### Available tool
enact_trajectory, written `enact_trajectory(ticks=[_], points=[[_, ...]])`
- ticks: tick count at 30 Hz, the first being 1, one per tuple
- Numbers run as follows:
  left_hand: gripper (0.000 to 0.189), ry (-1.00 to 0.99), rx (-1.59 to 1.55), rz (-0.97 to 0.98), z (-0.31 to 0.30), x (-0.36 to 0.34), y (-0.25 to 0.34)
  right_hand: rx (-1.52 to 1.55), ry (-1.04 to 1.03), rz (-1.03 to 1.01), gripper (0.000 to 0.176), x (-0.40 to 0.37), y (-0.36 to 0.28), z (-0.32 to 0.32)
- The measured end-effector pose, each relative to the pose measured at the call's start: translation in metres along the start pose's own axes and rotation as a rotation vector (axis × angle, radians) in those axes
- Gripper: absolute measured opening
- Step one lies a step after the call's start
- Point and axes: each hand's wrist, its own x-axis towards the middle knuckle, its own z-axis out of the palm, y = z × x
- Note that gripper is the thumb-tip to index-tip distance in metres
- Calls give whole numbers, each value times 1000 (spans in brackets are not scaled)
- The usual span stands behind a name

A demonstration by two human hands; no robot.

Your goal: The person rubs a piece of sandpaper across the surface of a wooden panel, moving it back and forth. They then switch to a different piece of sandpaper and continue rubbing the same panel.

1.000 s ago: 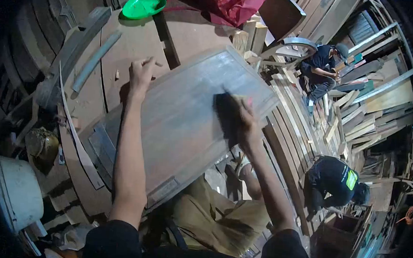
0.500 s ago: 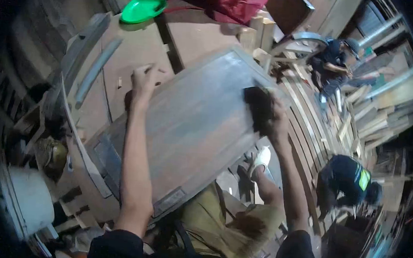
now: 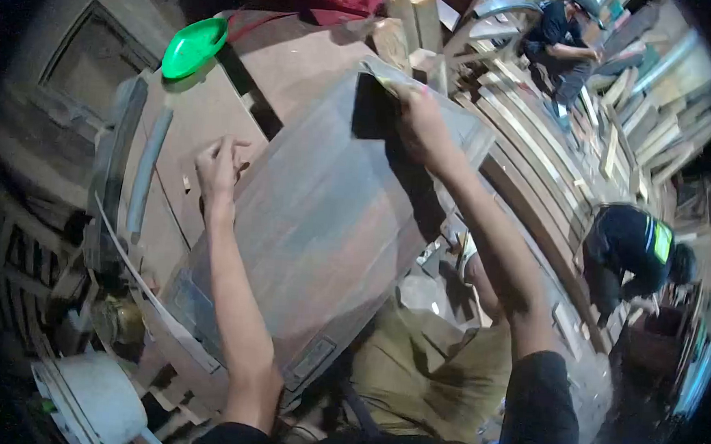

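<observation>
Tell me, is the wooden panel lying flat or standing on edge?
Flat, broad face up: the right hand presses a dark block onto the panel, the left hand rests at its edge.

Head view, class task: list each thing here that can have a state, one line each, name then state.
Wooden panel, tilted, leaning on the bench.
Left hand, open, resting at the panel's left edge.
Right hand, closed on a dark pad, pressed to the panel's far corner.
Green bowl, open side up, looks empty.
</observation>
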Motion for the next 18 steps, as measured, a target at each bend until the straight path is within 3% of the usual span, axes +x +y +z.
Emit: enact_trajectory(ticks=[1, 3, 5, 6, 7, 8, 10, 12, 14, 15, 17, 18], points=[[29, -24, 4, -4, 6, 2, 0, 6, -101, 92, 24, 6, 16, 0], [30, 14, 4, -11, -2, 3, -2, -69, -87, 279, 22, 16, 5, -11], [29, 15, -29, -2, -1, 8, -8, -108, 69, 63, 25, 10, -19, 9], [30, 29, -44, -28, -1, 8, -8, -22, 26, -50, 33, 7, -36, 9], [30, 22, -43, 7, -3, 10, -15, 489, -181, 40, 38, 12, -68, -10], [30, -17, -208, 59, -2, 5, -16, 234, -190, -171, 37, 9, -53, 7], [32, 12, -29, 63, -8, -1, -9, 785, -295, 201, 46, 26, -54, 6], [31, 42, 9, 9, -9, 4, -9, 827, -330, 242, 49, 33, -66, 4], [30, 63, 34, 22, -13, 8, -5, 240, -238, -197, 47, 24, -76, 10], [30, 75, 30, 37, -13, 7, -5, 295, -252, -358, 49, 10, -56, 38], [31, 56, -28, 75, -6, 9, -9, 225, -336, -233, 47, 8, -87, 9], [33, 62, -29, 57, -7, 9, -13, 228, -137, -356, 47, 14, -46, 30]])
